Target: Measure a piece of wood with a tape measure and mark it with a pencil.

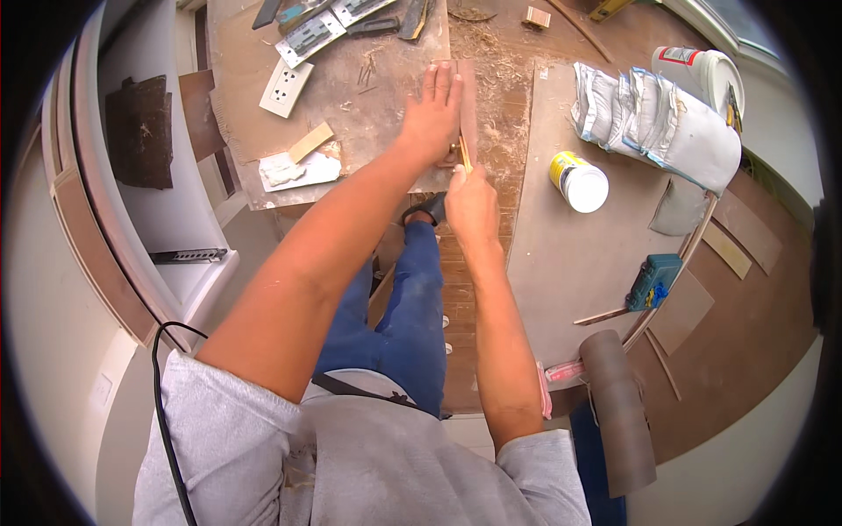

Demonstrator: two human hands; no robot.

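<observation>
At the edge of the dusty work table (368,131), my left hand (430,118) lies flat with its fingers stretched forward. It presses on a narrow brown board (468,105). Just nearer to me, my right hand (472,206) is closed around a slim yellowish stick-like tool (465,156) that points away from me, against the board's edge. Its exact kind is too small to make out, and my fingers cover its lower end. A small roundish brass-coloured part shows between the two hands. Left of my left hand lie a white outlet plate (286,88) and a small pale wood block (311,142).
Wood shavings (491,66) litter the floor beyond. To the right are a white-lidded tub (585,187), folded white sacks (658,118), a white bucket (715,83), a teal case (653,280) and a brown roll (617,412). A black cable (158,386) runs by my left sleeve.
</observation>
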